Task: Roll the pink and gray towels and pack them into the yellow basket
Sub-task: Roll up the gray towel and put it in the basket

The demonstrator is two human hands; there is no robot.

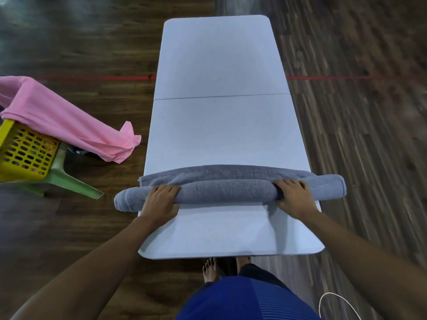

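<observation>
A gray towel (226, 190) lies across the near part of the white table (219, 125), rolled into a thick tube with a short flat strip still spread out behind it. My left hand (161, 200) rests on the roll's left part, fingers curled over its top. My right hand (294, 196) grips the roll near its right end, fingers wrapped over it. Both roll ends stick out past the table's sides. A pink towel (64, 121) is draped, unrolled, over the yellow basket (23, 153) at the left and hangs down toward the floor.
The yellow basket sits on a green plastic stool (69, 181) left of the table. Dark wooden floor surrounds the table, with a red line (99, 78) across it. My bare feet (211, 269) stand at the table's near edge. A white cable (335, 303) hangs at bottom right.
</observation>
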